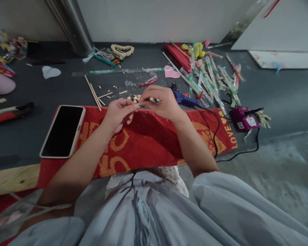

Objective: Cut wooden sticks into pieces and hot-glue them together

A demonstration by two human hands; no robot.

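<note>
My left hand (120, 114) is closed in a pinch above the red towel (154, 140), thumb against forefinger. Its fingertips meet those of my right hand (161, 101), at a tiny pale piece too small to name. Curled fingers of my right hand hold a short, pale object with dark marks (154, 100), mostly hidden. Just behind the fingertips lie small cut wood bits (137, 98). Thin wooden sticks (93, 93) lie to the left. A blue glue gun (186, 99) rests right of my right hand, its black cord crossing the towel.
A phone (63, 131) lies on the towel's left end; red-handled pliers (9, 112) are farther left. Wrapped sticks (213, 77) pile up at back right. A purple device (242, 119) with a cord sits right. Behind stand a heart-shaped wooden ring (122, 52) and metal pole (74, 30).
</note>
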